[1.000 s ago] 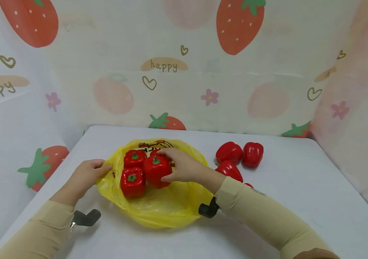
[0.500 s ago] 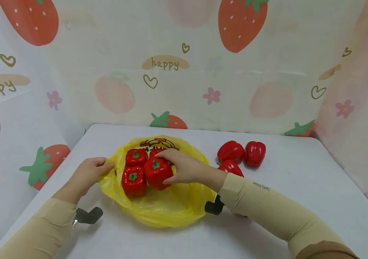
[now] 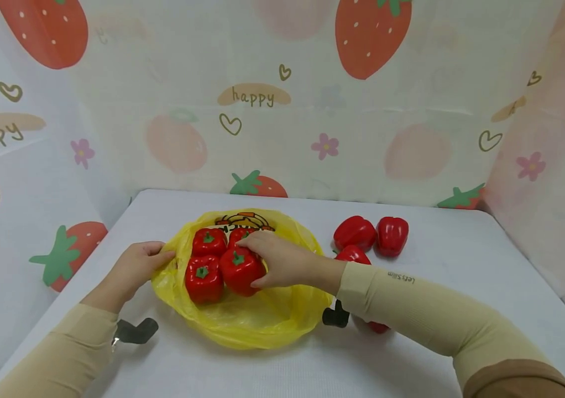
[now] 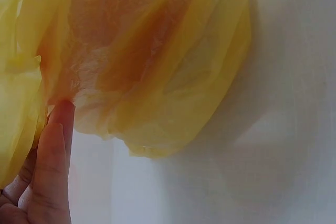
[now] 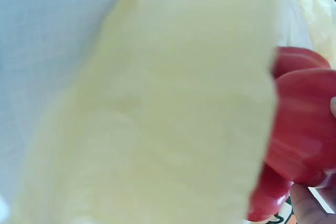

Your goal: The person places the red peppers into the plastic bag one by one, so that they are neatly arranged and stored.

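A yellow plastic bag [image 3: 242,326] lies open-mouthed on the white table. My left hand [image 3: 135,268] pinches its left rim; in the left wrist view, the fingers [image 4: 50,171] press against the thin plastic. Inside the bag, my right hand [image 3: 284,260] grips a red bell pepper [image 3: 241,271] with a green stem. Beside that one sit a front-left bell pepper [image 3: 204,279], a back-left bell pepper [image 3: 209,242] and another bell pepper [image 3: 240,234] partly behind my fingers. The bag's side covers much of the right wrist view, with the gripped red pepper [image 5: 307,124] at its right edge.
Right of the bag lie more red bell peppers: one on its side [image 3: 354,233], a neighbouring pepper [image 3: 392,236], and a nearer pepper [image 3: 353,254] partly behind my sleeve [image 3: 402,304]. Under that forearm shows part of another pepper [image 3: 378,327]. A strawberry-print cloth [image 3: 352,121] stands behind the table.
My right hand and the bell pepper in it have come slightly nearer and lower inside the bag. The right forearm has shifted a little to the right. My left hand stays at the rim.
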{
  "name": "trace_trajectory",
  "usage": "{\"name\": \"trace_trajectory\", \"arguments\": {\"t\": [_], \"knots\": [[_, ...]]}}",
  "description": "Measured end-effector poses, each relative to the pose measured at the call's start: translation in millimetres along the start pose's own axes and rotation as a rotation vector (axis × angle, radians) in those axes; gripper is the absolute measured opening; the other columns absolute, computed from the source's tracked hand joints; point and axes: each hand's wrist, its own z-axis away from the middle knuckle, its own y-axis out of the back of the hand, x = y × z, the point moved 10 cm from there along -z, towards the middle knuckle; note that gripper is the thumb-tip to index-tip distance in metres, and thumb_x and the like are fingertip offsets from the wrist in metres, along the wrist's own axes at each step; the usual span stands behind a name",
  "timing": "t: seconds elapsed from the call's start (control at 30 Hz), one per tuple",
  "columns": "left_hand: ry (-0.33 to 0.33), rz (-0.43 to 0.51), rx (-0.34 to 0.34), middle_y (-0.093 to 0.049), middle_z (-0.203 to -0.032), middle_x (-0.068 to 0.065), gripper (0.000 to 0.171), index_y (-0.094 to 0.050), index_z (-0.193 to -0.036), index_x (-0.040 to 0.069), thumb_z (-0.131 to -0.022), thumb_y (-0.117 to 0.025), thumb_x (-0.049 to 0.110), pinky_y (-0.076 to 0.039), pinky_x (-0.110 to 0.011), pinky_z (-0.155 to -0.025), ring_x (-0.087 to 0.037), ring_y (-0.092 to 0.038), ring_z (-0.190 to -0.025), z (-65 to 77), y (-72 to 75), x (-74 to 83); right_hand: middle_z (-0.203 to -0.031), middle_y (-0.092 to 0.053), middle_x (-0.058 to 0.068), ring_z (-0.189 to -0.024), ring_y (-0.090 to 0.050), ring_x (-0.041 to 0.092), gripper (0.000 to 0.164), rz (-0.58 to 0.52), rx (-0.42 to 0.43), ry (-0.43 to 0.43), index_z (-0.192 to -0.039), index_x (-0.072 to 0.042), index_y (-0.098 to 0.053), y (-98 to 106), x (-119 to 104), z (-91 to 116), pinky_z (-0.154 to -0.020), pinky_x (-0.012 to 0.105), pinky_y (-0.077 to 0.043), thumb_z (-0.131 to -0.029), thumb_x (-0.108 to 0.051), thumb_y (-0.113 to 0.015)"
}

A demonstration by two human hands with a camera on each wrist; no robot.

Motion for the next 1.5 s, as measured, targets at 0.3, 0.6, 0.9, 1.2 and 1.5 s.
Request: {"name": "trace_trajectory", "arguments": {"t": [0.3,0.6,0.9,1.2,1.5], "knots": [[-0.009,-0.009,0.001,-0.063,-0.1,-0.008,0.054,-0.055,-0.122,0.005,-0.09,-0.049,0.049,-0.048,-0.033,-0.079,-0.022,-0.053,-0.089,1.7,0.1,2.1,-0.125,-0.04,-0.002,-0.115,-0.039,0.012,0.076,0.0,0.028,-0.081,-0.133,-0.019,-0.039,-3,8,3,-0.082,0.026,-0.049,-0.07,-0.037,-0.077],[-0.004,-0.002,0.002,-0.063,-0.1,-0.008,0.055,-0.055,-0.122,0.005,-0.09,-0.049,0.049,-0.047,-0.036,-0.081,-0.023,-0.053,-0.09,3.1,-0.1,2.3,-0.125,-0.039,-0.002,-0.115,-0.04,0.013,0.075,0.012,0.051,-0.122,-0.129,-0.02,-0.043,-11,19,3,-0.084,0.027,-0.048,-0.067,-0.043,-0.078],[-0.003,-0.011,0.008,-0.063,-0.099,-0.008,0.054,-0.055,-0.122,0.005,-0.09,-0.048,0.048,-0.048,-0.032,-0.078,-0.022,-0.053,-0.089,3.3,0.8,2.7,-0.131,-0.035,-0.002,-0.12,-0.035,0.015,0.073,-0.064,0.071,-0.148,-0.127,-0.022,-0.043,-18,23,4,-0.082,0.028,-0.049,-0.066,-0.041,-0.078],[-0.002,-0.013,0.006,-0.063,-0.1,-0.008,0.054,-0.054,-0.122,0.004,-0.091,-0.048,0.047,-0.048,-0.033,-0.078,-0.022,-0.053,-0.089,4.9,0.9,3.2,-0.131,-0.036,0.0,-0.119,-0.039,0.017,0.076,-0.113,0.053,-0.184,-0.127,-0.025,-0.041,-24,26,6,-0.084,0.03,-0.049,-0.064,-0.041,-0.079],[0.003,-0.009,0.004,-0.063,-0.102,-0.009,0.055,-0.053,-0.124,0.004,-0.09,-0.049,0.047,-0.048,-0.033,-0.079,-0.022,-0.053,-0.089,5.4,0.3,3.5,-0.134,-0.036,-0.001,-0.117,-0.041,0.015,0.081,-0.108,0.036,-0.17,-0.131,-0.025,-0.037,-30,29,6,-0.085,0.03,-0.048,-0.065,-0.046,-0.078]]}}
